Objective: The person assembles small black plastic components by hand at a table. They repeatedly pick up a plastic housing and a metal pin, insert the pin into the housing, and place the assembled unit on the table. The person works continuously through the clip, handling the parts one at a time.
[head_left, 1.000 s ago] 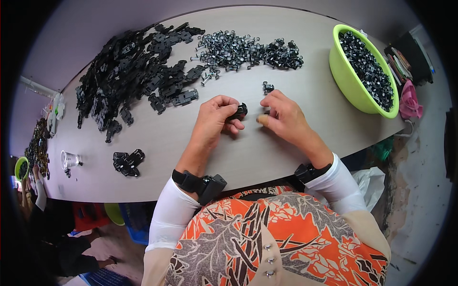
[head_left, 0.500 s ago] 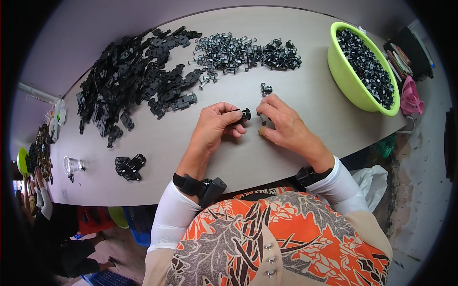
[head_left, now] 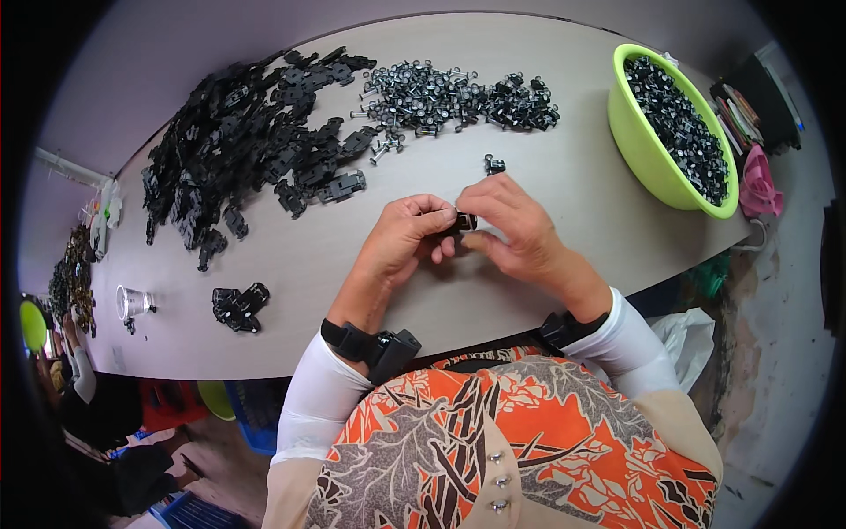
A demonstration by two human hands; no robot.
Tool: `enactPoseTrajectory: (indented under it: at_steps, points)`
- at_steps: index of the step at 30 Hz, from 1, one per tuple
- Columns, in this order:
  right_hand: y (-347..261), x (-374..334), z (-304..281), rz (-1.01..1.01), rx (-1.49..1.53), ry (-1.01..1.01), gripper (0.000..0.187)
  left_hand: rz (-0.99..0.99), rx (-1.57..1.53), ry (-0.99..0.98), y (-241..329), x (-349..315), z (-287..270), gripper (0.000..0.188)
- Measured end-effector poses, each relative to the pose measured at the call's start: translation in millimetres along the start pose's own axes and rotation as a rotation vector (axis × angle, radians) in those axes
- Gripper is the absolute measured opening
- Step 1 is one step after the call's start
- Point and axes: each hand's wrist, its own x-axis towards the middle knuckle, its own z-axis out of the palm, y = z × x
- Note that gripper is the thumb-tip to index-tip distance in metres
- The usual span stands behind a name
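My left hand (head_left: 401,234) pinches a black plastic toy-car chassis (head_left: 468,222), mostly hidden by fingers. My right hand (head_left: 520,225) closes over its other end; the wheel-and-axle piece it had held is no longer plainly visible. Just beyond the hands lies a small black wheel piece (head_left: 494,165). A heap of black chassis (head_left: 247,141) spreads over the far left of the table. Beside it are metal axles with wheels (head_left: 414,99) and a darker pile of wheel pieces (head_left: 522,104). Several chassis with wheels (head_left: 240,308) lie together at the near left.
A lime-green basin (head_left: 621,132) full of black wheel pieces stands at the right table edge. Left on the table (head_left: 317,264) is a clear plastic cup (head_left: 132,302). Another person's arm (head_left: 81,370) shows at the far left. A pink bag (head_left: 760,182) hangs beyond the basin.
My right hand has moved left, bringing its wheel-and-axle piece up to the chassis. The two hands now meet at the chassis; my left hand has barely moved.
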Motion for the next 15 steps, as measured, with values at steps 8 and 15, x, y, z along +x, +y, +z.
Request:
enactPoseTrajectory:
  at_steps: [8,15]
  points:
    - [-0.6,-16.4,1.7,0.060,0.047,0.031,0.036,-0.065,-0.225,-0.106,-6.5,-6.6,9.1,0.017]
    - [-3.4,-19.1,9.6,0.058,0.115,0.067,0.033,-0.043,-0.133,-0.120,-7.8,-8.9,10.7,0.018]
